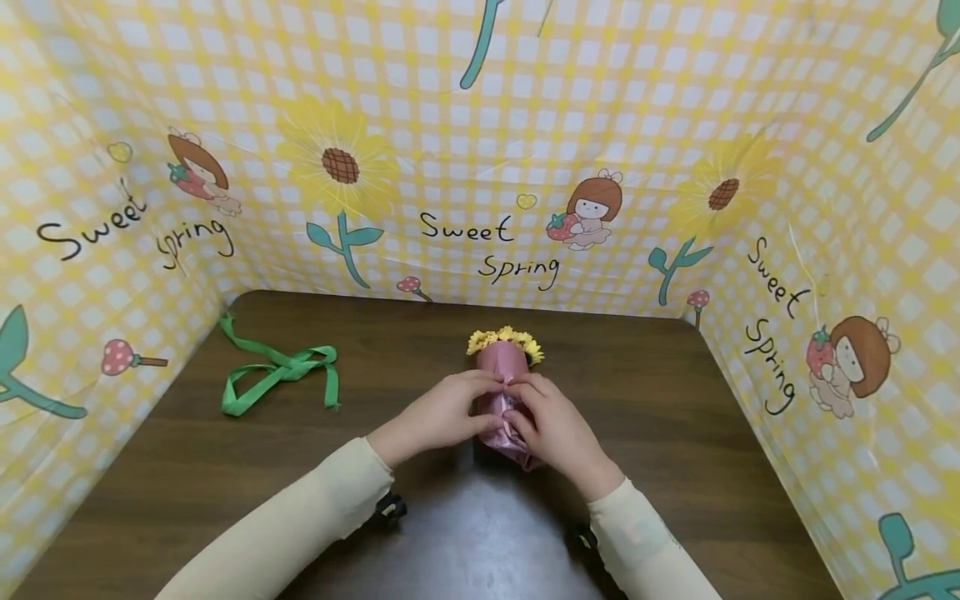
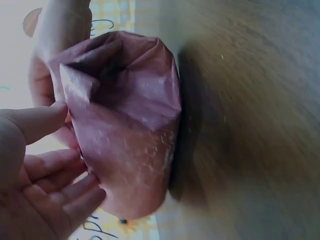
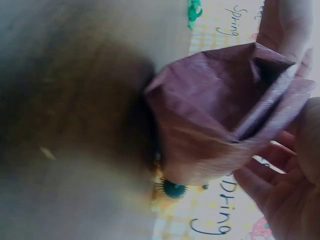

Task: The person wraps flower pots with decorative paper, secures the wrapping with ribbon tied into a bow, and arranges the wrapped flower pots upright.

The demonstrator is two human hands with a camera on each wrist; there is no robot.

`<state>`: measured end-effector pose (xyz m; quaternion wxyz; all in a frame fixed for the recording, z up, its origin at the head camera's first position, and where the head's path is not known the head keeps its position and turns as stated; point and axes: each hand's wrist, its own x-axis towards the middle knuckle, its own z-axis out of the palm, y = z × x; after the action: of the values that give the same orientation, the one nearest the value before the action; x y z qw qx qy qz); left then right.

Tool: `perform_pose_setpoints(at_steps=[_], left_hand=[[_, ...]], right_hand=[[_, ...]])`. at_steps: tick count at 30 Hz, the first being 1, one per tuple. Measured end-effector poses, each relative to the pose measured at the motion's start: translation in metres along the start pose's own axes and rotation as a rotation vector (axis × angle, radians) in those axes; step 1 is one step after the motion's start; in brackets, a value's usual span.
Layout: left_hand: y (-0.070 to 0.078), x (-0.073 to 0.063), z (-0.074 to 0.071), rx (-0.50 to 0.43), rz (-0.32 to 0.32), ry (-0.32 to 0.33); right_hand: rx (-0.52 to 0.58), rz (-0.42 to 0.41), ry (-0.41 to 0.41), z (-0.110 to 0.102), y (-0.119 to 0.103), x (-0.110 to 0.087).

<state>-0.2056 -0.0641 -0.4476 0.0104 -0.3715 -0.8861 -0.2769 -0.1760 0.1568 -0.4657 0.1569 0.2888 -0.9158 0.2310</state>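
A small bouquet of yellow flowers (image 1: 510, 335) wrapped in pink paper (image 1: 502, 358) lies on the table, blooms toward the back wall. My left hand (image 1: 450, 408) holds the paper's left side with thumb and fingers. Opposite it, my right hand (image 1: 558, 429) holds the right side, and the fingertips of both hands nearly meet over the top. At the near end the paper (image 2: 130, 135) gapes in loose folds, as the left wrist view shows. From the right wrist, a paper flap (image 3: 295, 95) stands up by the right hand. Stems are hidden inside the wrap.
A green ribbon (image 1: 281, 367) lies loosely looped on the left of the dark wooden table (image 1: 645, 375). Yellow checked cloth (image 1: 480, 150) with printed figures walls in the back and both sides.
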Motion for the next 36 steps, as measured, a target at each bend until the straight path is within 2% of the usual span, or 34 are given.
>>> perform_pose_setpoints(at_steps=[4,6,9,14,16,18,21,24,26,31,36], left_hand=[[-0.021,-0.012,-0.015,-0.013,0.008,-0.009],[-0.037,-0.022,-0.026,0.021,-0.042,-0.021],[-0.070,-0.040,-0.048,0.098,-0.156,-0.055],[-0.125,-0.074,-0.079,0.192,-0.311,-0.145],[-0.141,-0.087,-0.087,0.219,-0.340,-0.184],[-0.152,-0.099,-0.091,0.249,-0.340,-0.215],[-0.160,-0.111,-0.091,0.294,-0.306,-0.224],[-0.160,-0.118,-0.088,0.322,-0.271,-0.188],[-0.159,-0.119,-0.086,0.325,-0.282,-0.168],[-0.157,-0.111,-0.088,0.250,-0.379,-0.137],[-0.146,-0.086,-0.104,0.087,-0.498,-0.041]], right_hand=[[0.011,0.008,-0.013,-0.002,-0.001,0.003],[0.012,0.000,-0.019,-0.003,-0.002,0.005],[0.010,-0.008,-0.024,-0.005,-0.003,0.007],[0.025,0.027,-0.040,-0.009,-0.004,0.008],[0.032,0.037,-0.049,-0.009,-0.005,0.008],[0.032,0.042,-0.060,-0.009,-0.005,0.009],[0.029,0.045,-0.072,-0.009,-0.005,0.009],[0.025,0.047,-0.078,-0.009,-0.004,0.009],[0.023,0.044,-0.078,-0.010,-0.004,0.010],[0.023,0.039,-0.070,-0.012,-0.004,0.010],[0.032,0.043,-0.076,-0.012,-0.003,0.010]])
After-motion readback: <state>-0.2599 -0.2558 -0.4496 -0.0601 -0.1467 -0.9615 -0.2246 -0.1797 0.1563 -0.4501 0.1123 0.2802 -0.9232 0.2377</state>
